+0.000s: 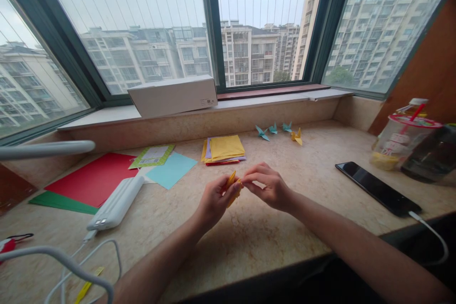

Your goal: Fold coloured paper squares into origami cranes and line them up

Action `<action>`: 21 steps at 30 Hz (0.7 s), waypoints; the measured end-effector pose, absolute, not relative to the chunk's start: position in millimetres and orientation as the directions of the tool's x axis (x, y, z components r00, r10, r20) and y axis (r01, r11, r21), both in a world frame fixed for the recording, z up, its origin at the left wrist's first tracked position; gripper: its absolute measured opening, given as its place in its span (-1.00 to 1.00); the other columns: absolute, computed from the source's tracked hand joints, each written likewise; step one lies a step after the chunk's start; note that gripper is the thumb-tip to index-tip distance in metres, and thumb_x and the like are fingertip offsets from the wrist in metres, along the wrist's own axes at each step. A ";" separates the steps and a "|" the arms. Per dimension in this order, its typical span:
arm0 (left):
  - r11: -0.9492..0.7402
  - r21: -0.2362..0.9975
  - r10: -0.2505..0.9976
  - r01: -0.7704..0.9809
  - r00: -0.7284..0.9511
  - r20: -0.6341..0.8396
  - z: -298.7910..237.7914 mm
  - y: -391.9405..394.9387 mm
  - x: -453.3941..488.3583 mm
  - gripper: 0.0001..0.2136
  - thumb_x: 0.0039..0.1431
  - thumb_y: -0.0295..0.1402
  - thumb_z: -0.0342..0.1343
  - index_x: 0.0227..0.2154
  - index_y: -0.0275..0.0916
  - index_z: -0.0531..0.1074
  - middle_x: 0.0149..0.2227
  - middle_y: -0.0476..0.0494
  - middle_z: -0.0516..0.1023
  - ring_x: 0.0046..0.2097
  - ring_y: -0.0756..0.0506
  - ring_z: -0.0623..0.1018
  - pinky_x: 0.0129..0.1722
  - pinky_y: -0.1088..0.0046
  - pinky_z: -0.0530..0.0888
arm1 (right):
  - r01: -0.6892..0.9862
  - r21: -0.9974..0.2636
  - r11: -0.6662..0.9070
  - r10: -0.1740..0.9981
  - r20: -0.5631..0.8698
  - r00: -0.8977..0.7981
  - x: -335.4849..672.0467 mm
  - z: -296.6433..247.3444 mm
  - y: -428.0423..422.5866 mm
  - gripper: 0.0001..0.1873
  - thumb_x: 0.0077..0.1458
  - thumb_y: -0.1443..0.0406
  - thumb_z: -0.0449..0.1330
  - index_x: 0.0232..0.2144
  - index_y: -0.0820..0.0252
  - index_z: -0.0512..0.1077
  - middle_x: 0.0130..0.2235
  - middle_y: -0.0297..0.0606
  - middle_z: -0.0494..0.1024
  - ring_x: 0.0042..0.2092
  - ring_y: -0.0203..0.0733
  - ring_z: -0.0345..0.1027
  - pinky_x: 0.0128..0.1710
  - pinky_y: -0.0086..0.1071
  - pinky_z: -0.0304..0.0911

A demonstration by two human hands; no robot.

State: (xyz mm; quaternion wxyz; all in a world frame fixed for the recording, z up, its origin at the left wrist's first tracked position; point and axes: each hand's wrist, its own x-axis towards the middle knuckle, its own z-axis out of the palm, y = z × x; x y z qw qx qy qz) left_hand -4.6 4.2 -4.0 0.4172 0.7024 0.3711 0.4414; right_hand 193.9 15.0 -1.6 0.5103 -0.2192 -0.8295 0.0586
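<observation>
My left hand (213, 202) and my right hand (267, 185) meet above the stone counter, both pinched on one small folded yellow paper (233, 185). The paper is mostly hidden by my fingers, so its shape is unclear. Behind my hands lies a stack of square papers (223, 148) with a yellow sheet on top. Several finished paper cranes (278, 131), teal ones and a yellow one, stand further back near the window ledge.
A white power bank (116, 203) with cables lies at left beside red (93, 178), green and light blue sheets (171, 169). A black phone (377, 187) on a cable rests at right, next to a plastic jar (401, 140). A white box (174, 96) sits on the ledge.
</observation>
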 end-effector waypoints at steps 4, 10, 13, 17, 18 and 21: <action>-0.407 0.885 0.894 0.224 0.297 0.336 -7.1 4.7 -5.4 -0.72 0.24 -0.14 0.10 -0.34 -0.30 0.48 -0.45 -0.07 0.51 -0.41 0.00 0.45 -0.44 0.54 0.35 | 0.334 -0.389 0.858 0.498 0.788 -0.362 191.0 0.9 11.5 -0.94 0.15 0.36 0.25 -0.30 0.14 0.53 -0.28 -0.24 0.61 -0.25 -0.17 0.46 -0.15 -0.22 0.26; -0.408 0.884 0.902 0.227 0.248 0.353 -4.6 3.2 -3.9 -0.72 0.25 -0.15 0.09 -0.39 -0.29 0.47 -0.45 -0.07 0.52 -0.41 0.00 0.47 -0.42 0.52 0.38 | 0.281 -0.615 0.737 0.676 0.684 -0.275 186.5 2.9 7.5 -0.95 0.15 0.30 0.26 -0.34 0.13 0.54 -0.29 -0.24 0.62 -0.23 -0.14 0.49 -0.14 -0.23 0.31; -0.390 0.899 0.910 0.201 0.231 0.343 -2.3 2.0 -2.9 -0.73 0.25 -0.16 0.09 -0.37 -0.29 0.48 -0.41 -0.10 0.57 -0.38 -0.02 0.51 -0.39 0.51 0.41 | 0.267 -0.689 0.674 0.738 0.637 -0.222 185.6 1.8 7.8 -0.91 0.13 0.26 0.27 -0.29 0.14 0.54 -0.30 -0.25 0.63 -0.25 -0.15 0.50 -0.17 -0.27 0.34; -0.370 0.907 0.921 0.203 0.205 0.330 -1.6 1.4 -3.3 -0.72 0.25 -0.15 0.09 -0.40 -0.28 0.45 -0.40 -0.11 0.58 -0.38 -0.02 0.53 -0.37 0.50 0.43 | 0.307 -0.699 0.646 0.763 0.609 -0.218 185.9 2.2 7.7 -0.85 0.14 0.24 0.26 -0.24 0.14 0.55 -0.30 -0.25 0.65 -0.27 -0.16 0.50 -0.19 -0.29 0.33; -0.364 0.908 0.924 0.206 0.200 0.325 -1.6 1.4 -3.5 -0.72 0.25 -0.15 0.09 -0.41 -0.28 0.45 -0.41 -0.10 0.58 -0.39 -0.02 0.52 -0.38 0.50 0.43 | 0.333 -0.678 0.656 0.754 0.613 -0.238 186.0 2.7 7.6 -0.86 0.15 0.23 0.25 -0.25 0.14 0.55 -0.31 -0.26 0.65 -0.27 -0.15 0.50 -0.17 -0.28 0.31; -0.352 0.911 0.929 0.212 0.202 0.312 -1.9 1.3 -3.7 -0.70 0.25 -0.13 0.08 -0.42 -0.29 0.44 -0.45 -0.09 0.56 -0.41 -0.02 0.52 -0.40 0.51 0.42 | 0.396 -0.611 0.685 0.724 0.627 -0.286 186.1 3.9 7.2 -0.88 0.15 0.22 0.25 -0.33 0.13 0.55 -0.35 -0.29 0.64 -0.30 -0.16 0.49 -0.15 -0.25 0.24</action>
